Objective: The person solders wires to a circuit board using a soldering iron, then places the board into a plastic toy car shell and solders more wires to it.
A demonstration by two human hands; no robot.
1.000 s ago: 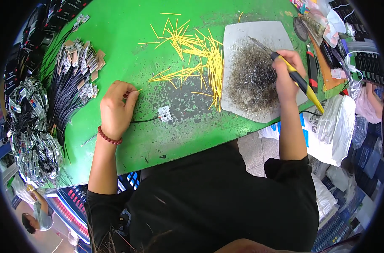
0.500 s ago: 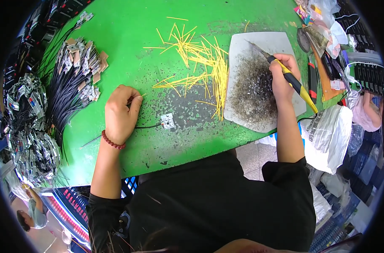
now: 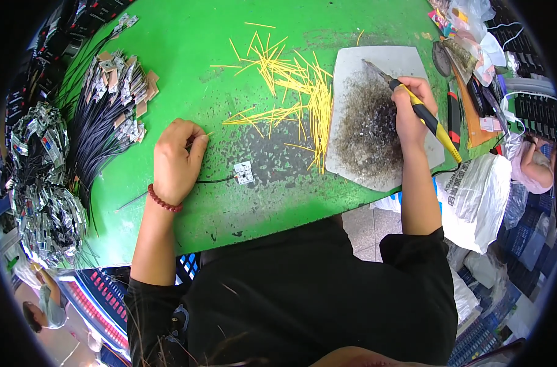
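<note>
In the head view, the left hand (image 3: 174,159), pinching a yellow stick (image 3: 210,133), has edged slightly farther away, while the right hand (image 3: 408,122) still grips the soldering iron (image 3: 426,116) over the grey plate (image 3: 392,58), leaving the small white board (image 3: 243,172) untouched between them on the green table (image 3: 180,67).

The right hand (image 3: 413,113) grips a yellow-and-black soldering iron (image 3: 426,116), its metal tip above the far end of a grey plate (image 3: 401,56) covered in dark residue; the left hand (image 3: 179,150), a red beaded bracelet (image 3: 163,202) at its wrist, pinches a thin yellow piece (image 3: 210,134); a black cable (image 3: 216,181) leads from beside that hand to a white circuit board (image 3: 244,173); yellow sticks (image 3: 319,116) lie scattered on the green table (image 3: 180,61); bundled dark cables (image 3: 95,134) lie farther left.
</note>
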